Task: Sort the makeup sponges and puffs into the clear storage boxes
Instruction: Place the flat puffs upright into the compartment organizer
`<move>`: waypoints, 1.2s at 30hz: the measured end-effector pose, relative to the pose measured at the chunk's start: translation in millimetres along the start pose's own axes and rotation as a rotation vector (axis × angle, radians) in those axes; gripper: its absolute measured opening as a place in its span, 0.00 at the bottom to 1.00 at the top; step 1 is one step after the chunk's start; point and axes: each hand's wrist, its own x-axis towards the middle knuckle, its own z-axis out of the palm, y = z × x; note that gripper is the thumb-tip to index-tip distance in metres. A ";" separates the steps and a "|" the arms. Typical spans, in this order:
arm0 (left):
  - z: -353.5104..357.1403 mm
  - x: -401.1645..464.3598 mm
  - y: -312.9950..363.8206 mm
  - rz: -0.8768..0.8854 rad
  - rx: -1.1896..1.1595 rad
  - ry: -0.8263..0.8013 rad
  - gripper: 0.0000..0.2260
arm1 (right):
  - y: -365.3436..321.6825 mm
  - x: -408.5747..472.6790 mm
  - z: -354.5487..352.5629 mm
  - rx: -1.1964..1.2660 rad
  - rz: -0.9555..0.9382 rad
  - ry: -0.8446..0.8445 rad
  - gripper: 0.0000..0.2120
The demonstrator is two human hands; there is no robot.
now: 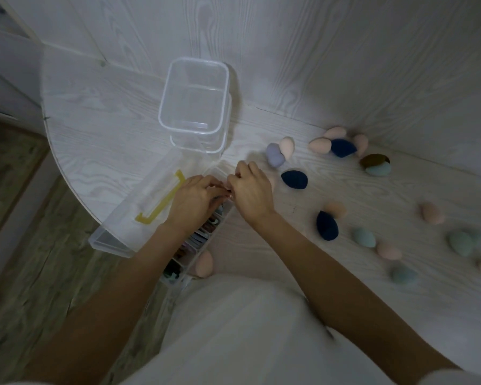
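Both hands, left [195,200] and right [252,191], pinched the far edge of the long box [150,207], while the soft, light sponges [327,225] lay loose on the worktop [331,187] to the right, easy to squeeze anywhere.

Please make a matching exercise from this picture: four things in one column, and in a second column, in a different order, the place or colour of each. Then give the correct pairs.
Things
1. square clear box
2. yellow handle
3. lilac sponge
4. brown sponge

Places or colours
A. on the lid of the long clear case, left of the hands
B. rests on top of a pale teal sponge
C. stands open and empty at the back of the table
D. touches a pink sponge, right of the square box

Pairs: 1-C, 2-A, 3-D, 4-B
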 end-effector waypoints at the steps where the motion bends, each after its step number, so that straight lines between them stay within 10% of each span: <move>1: 0.0 -0.4 -0.7 0.002 0.001 0.001 0.13 | 1.2 0.9 0.7 -0.018 0.005 0.002 0.06; 15: 1.0 -0.9 -2.2 0.044 0.059 -0.006 0.12 | 12.6 3.8 2.3 -0.122 -0.244 0.018 0.05; 25: 1.7 0.8 -4.7 0.034 0.071 -0.017 0.13 | 9.6 24.7 -1.4 -0.159 -0.187 -0.425 0.09; 36: -2.1 14.4 42.1 -0.064 0.028 0.069 0.12 | 98.9 -57.0 -39.8 0.395 0.079 0.013 0.12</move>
